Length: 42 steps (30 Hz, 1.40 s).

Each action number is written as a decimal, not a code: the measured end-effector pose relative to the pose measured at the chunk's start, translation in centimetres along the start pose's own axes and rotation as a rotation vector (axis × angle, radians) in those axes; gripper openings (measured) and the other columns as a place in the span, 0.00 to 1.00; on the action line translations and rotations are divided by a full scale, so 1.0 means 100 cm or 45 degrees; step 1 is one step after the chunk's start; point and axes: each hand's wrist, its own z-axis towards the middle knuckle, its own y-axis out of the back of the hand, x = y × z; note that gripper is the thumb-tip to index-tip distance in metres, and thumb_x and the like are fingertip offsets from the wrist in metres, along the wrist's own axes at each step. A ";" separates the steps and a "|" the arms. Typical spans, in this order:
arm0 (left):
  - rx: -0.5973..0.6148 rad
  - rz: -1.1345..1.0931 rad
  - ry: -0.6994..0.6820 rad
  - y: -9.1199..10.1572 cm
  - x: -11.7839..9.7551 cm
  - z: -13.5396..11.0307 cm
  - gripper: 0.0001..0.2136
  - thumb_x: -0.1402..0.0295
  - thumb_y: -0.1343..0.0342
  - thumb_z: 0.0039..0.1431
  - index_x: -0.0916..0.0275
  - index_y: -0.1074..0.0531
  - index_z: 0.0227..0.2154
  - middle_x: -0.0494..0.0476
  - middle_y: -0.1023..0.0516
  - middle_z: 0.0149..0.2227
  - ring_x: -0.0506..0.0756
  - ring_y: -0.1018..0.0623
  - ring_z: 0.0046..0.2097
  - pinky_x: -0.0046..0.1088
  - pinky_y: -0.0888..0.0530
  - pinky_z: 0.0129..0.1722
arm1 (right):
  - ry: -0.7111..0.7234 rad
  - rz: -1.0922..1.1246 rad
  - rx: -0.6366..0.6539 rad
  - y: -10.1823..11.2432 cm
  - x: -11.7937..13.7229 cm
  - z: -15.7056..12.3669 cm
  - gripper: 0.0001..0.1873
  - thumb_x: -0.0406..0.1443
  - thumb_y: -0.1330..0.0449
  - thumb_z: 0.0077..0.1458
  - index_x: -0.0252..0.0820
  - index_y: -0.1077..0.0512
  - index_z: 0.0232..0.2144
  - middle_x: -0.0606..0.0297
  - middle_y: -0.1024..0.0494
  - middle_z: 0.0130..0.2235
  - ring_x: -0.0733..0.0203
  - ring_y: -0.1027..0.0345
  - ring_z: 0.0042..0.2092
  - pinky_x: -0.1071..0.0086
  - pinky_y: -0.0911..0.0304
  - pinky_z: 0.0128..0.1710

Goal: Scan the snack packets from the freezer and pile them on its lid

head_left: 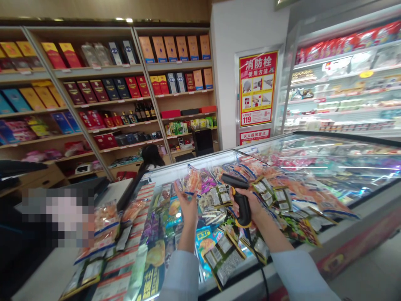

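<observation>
One black scanner [243,209] is filling the right hand [255,205] in the head view, while the left hand [188,207] is spreading its fingers at a bag of orange food [193,179] over the freezer [351,233], though whether it is pinching the bag is hard to tell. Scanning seems to be the step in hand, calling for the bag turned squarely towards the scanner; packets [224,261] are crowding both hands, and the cable [263,274] is trailing past them.
</observation>
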 end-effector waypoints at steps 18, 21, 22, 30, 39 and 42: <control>0.001 -0.507 0.304 -0.012 -0.011 -0.006 0.35 0.77 0.34 0.34 0.56 0.29 0.52 0.59 0.22 0.50 0.57 0.24 0.52 0.26 0.27 0.47 | -0.051 -0.005 -0.056 -0.004 0.001 -0.001 0.15 0.45 0.37 0.45 0.40 0.34 0.28 0.70 0.30 0.20 0.69 0.42 0.14 0.76 0.43 0.11; 0.005 -0.517 0.307 -0.012 -0.012 -0.006 0.35 0.77 0.34 0.34 0.56 0.29 0.52 0.59 0.22 0.50 0.56 0.24 0.52 0.25 0.28 0.47 | -0.048 -0.015 -0.048 -0.004 0.000 -0.002 0.15 0.45 0.38 0.46 0.40 0.34 0.28 0.71 0.31 0.19 0.69 0.42 0.14 0.76 0.43 0.11; 0.006 -0.513 0.306 -0.012 -0.013 -0.006 0.35 0.77 0.34 0.35 0.56 0.29 0.52 0.59 0.22 0.50 0.56 0.24 0.52 0.25 0.28 0.47 | -0.050 -0.019 -0.054 -0.004 0.000 -0.002 0.15 0.45 0.38 0.46 0.40 0.34 0.28 0.71 0.32 0.18 0.69 0.42 0.14 0.76 0.43 0.11; -0.004 -0.502 0.318 -0.012 -0.013 -0.006 0.35 0.76 0.34 0.36 0.56 0.31 0.54 0.60 0.23 0.51 0.56 0.23 0.51 0.26 0.27 0.47 | -0.048 0.000 -0.081 -0.005 0.000 -0.001 0.15 0.45 0.37 0.44 0.40 0.33 0.27 0.71 0.31 0.19 0.69 0.43 0.13 0.76 0.43 0.11; 0.030 -0.455 0.329 -0.009 -0.005 -0.006 0.36 0.73 0.33 0.36 0.57 0.32 0.54 0.61 0.21 0.48 0.56 0.22 0.48 0.29 0.27 0.48 | -0.084 -0.031 -0.034 0.000 -0.002 0.001 0.15 0.46 0.39 0.47 0.40 0.33 0.27 0.71 0.33 0.16 0.68 0.43 0.13 0.75 0.42 0.12; 0.060 -0.472 0.319 -0.008 -0.008 -0.007 0.36 0.73 0.32 0.35 0.57 0.31 0.54 0.61 0.22 0.49 0.57 0.23 0.50 0.29 0.27 0.48 | -0.076 -0.004 -0.020 0.002 -0.001 0.001 0.15 0.46 0.40 0.48 0.40 0.33 0.28 0.71 0.33 0.17 0.68 0.43 0.14 0.74 0.41 0.12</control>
